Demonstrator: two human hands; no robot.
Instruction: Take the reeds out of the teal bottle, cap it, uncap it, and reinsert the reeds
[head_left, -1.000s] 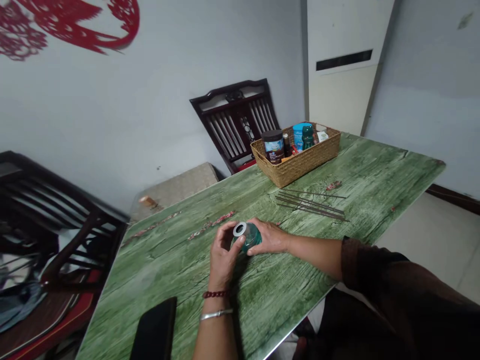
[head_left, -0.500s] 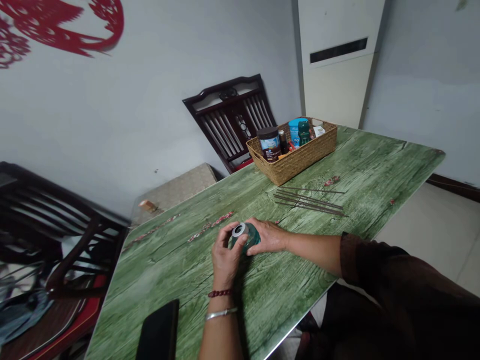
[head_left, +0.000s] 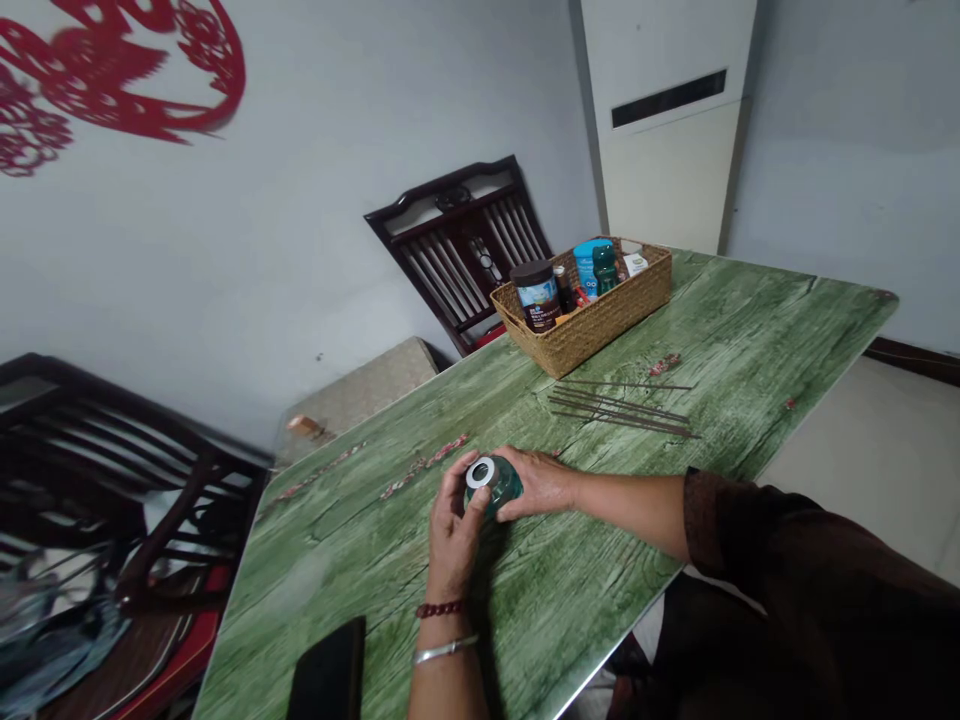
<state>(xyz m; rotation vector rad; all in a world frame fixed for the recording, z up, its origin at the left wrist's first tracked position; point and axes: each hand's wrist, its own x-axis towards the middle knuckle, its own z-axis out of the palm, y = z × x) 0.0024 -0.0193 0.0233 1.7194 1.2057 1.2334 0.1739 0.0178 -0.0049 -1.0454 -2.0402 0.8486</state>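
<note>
A small teal glass bottle point(head_left: 504, 486) is held between both hands, low over the table or resting on it; I cannot tell which. Its silver ring-shaped collar point(head_left: 481, 473), with a dark round opening, faces up and tilts a little toward me. My left hand point(head_left: 456, 515) grips the collar, thumb in front and fingers behind. My right hand point(head_left: 538, 482) is wrapped round the bottle's body from the right. Several thin dark sticks point(head_left: 622, 410) lie on the table beyond my right hand.
A woven basket point(head_left: 600, 322) with jars and bottles stands at the back of the green wood-patterned table point(head_left: 360, 560). A black phone-like object point(head_left: 328, 670) lies at the near left. Dark wooden chairs point(head_left: 465, 235) stand behind and to the left.
The bottle's collar now tips slightly more toward me, showing its opening more fully. Both hands keep their hold. The whole view has shifted slightly with my head.
</note>
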